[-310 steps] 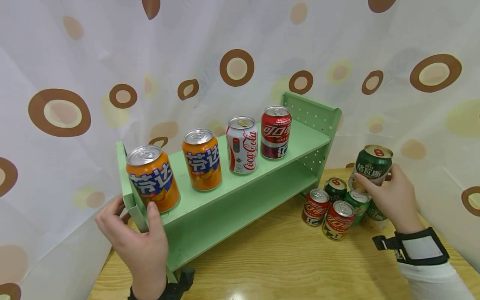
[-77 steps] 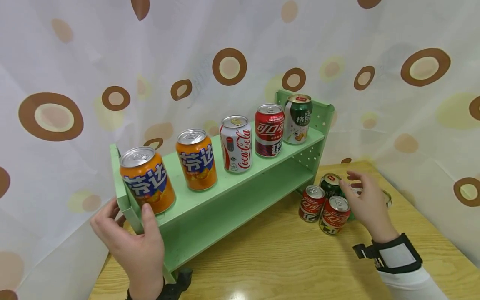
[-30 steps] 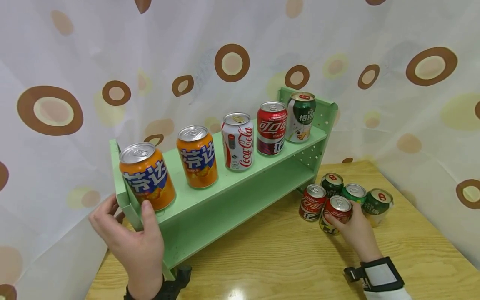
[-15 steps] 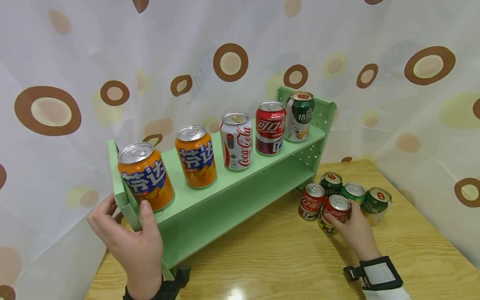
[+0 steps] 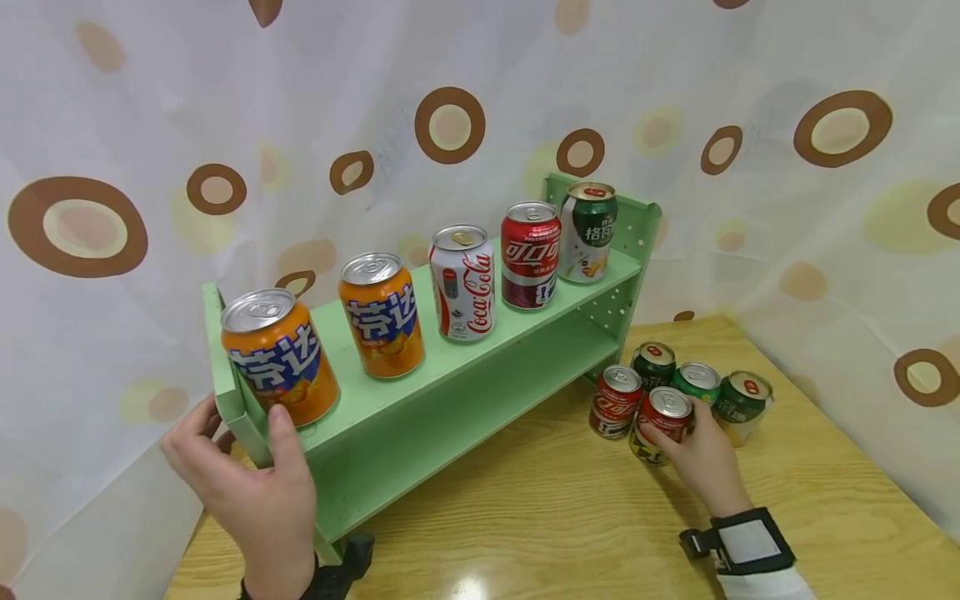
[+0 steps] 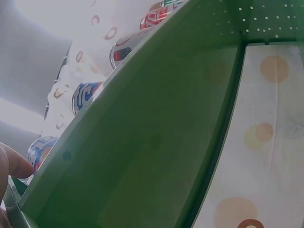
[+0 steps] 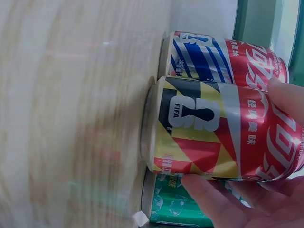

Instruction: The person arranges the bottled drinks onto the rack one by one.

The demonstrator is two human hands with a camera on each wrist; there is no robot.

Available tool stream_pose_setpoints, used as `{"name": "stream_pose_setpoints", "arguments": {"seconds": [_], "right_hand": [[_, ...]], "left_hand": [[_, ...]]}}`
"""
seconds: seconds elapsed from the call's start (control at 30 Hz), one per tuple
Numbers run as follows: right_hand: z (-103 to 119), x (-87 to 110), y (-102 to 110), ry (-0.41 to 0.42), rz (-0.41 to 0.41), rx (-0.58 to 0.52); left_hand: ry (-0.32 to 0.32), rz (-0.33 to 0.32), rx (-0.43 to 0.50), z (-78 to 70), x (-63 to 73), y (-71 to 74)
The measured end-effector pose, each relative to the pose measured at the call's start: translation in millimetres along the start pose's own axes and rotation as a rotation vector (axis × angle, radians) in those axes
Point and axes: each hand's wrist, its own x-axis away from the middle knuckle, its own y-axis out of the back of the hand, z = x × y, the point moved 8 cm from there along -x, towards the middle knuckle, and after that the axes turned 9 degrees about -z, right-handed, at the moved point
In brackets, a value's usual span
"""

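Observation:
My right hand (image 5: pixel 708 462) holds a red cola can (image 5: pixel 669 406) standing on the table, thumb on one side, fingers on the other; its yellow-and-black FIFA pattern (image 7: pixel 199 123) shows in the right wrist view. At the near left end of a green two-tier shelf (image 5: pixel 450 425), my left hand (image 5: pixel 251 492) grips the side panel, thumb against the front of an orange soda can (image 5: pixel 281 358). Along the top tier follow another orange can (image 5: pixel 381 321), a white Coca-Cola can (image 5: pixel 462 283), a red cola can (image 5: pixel 530 254) and a green-and-white can (image 5: pixel 588 233).
Close around the held can stand another red can (image 5: pixel 615 402), a dark green can (image 5: pixel 654 357), a bright green can (image 5: pixel 697 377) and a green-and-white can (image 5: pixel 742 404). The wooden table (image 5: pixel 540 517) meets a patterned curtain (image 5: pixel 480 50) behind.
The green-and-white can that my right hand carried earlier now stands at the top tier's far end. My right hand then moved to the front red can, holding it there. The left hand stayed.

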Motion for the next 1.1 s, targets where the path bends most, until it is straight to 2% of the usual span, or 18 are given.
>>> {"name": "stream_pose_setpoints", "arguments": {"seconds": [0.27, 0.5, 0.63, 0.83, 1.1], "right_hand": [[2.0, -0.1, 10.1, -0.009, -0.083, 0.003], [12.9, -2.3, 35.7, 0.002, -0.185, 0.026], [26.7, -3.5, 52.1, 0.022, -0.215, 0.041], [59.7, -10.2, 68.8, 0.099, -0.212, 0.026], [106.3, -21.1, 66.2, 0.151, -0.139, -0.064]], "left_hand": [[-0.008, -0.002, -0.004, -0.6, -0.9, 1.6], [-0.016, -0.003, 0.004, -0.9, -1.3, 1.6], [-0.026, 0.001, 0.014, -1.3, -0.9, 0.0], [-0.032, -0.002, 0.027, -0.5, -0.6, -0.2], [-0.028, 0.002, 0.021, 0.1, -1.1, 0.5]]}}
